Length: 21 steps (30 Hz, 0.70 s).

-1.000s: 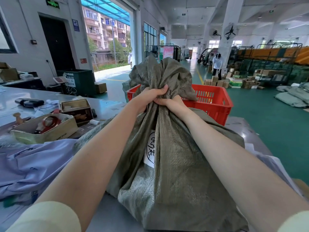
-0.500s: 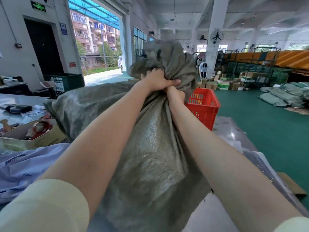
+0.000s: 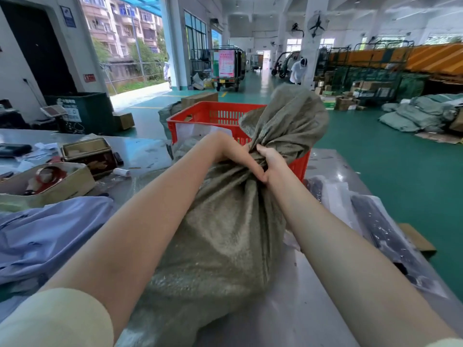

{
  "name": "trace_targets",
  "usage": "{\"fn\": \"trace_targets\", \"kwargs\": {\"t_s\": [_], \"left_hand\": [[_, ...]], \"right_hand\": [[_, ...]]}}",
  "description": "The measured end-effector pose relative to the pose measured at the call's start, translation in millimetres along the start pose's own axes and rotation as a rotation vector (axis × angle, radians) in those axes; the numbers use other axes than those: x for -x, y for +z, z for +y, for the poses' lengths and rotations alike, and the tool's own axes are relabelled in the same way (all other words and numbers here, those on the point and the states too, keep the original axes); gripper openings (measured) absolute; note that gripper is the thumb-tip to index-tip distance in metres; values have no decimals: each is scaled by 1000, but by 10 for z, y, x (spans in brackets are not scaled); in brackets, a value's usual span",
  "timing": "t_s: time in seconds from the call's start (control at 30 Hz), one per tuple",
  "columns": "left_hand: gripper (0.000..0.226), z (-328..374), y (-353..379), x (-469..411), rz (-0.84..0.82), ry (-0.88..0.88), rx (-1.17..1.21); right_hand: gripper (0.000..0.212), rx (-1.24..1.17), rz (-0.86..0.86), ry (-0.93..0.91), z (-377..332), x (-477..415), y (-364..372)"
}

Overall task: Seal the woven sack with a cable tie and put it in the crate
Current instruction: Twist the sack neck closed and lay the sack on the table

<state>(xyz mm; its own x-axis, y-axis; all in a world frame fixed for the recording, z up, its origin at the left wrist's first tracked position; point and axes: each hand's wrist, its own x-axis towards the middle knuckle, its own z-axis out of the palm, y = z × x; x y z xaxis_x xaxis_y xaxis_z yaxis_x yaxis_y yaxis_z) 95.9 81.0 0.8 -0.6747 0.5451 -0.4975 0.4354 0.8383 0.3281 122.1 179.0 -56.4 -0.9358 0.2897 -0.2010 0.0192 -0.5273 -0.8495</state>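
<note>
A grey-green woven sack [image 3: 225,236] lies on the metal table [image 3: 288,309] in front of me, full and bulging. Its gathered neck is squeezed by both hands, side by side. My left hand [image 3: 238,156] grips the neck from the left, and my right hand [image 3: 269,162] from the right. The loose top of the sack [image 3: 288,121] flares up above the hands and leans over the red plastic crate [image 3: 198,123], which stands just beyond the sack at the table's far edge. I see no cable tie.
Blue cloth [image 3: 45,234] lies at the left. A cardboard box with a red tape dispenser [image 3: 47,181] and a small tin box [image 3: 87,154] sit behind it. Dark plastic-wrapped packs [image 3: 375,221] lie at the right. A person [image 3: 298,70] stands far back on the green floor.
The sack was lifted high and swung, then came down again onto the table. Both hands have kept their hold on the neck, now lower and closer to the crate.
</note>
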Motion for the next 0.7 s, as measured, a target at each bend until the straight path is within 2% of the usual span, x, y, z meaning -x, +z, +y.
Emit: {"fn": "trace_targets", "kwargs": {"t_s": [0.07,0.13,0.2,0.27,0.37,0.53,0.7], "left_hand": [[131,115,128,-96,107,-39,-240],[123,295,267,-117,177,-24,-429],[115,481,370,-159,208,-21,-508],[122,624,467,-288,195,-49,-544],[135,850,698,-509,186,-87,-596],[120,1170,1295,-779,253,-98,-667],[94,1325,1883,-1009,265,-70,-769]], "right_hand": [[39,78,37,112,-32,52,-108],[42,84,33,97,-68,68,-258],[31,51,41,67,-58,106,-435],[22,6,89,50,0,149,-625],[39,-6,277,-37,100,136,-976],[45,105,421,-71,308,236,-1556],[47,211,481,98,583,330,-2046]]}}
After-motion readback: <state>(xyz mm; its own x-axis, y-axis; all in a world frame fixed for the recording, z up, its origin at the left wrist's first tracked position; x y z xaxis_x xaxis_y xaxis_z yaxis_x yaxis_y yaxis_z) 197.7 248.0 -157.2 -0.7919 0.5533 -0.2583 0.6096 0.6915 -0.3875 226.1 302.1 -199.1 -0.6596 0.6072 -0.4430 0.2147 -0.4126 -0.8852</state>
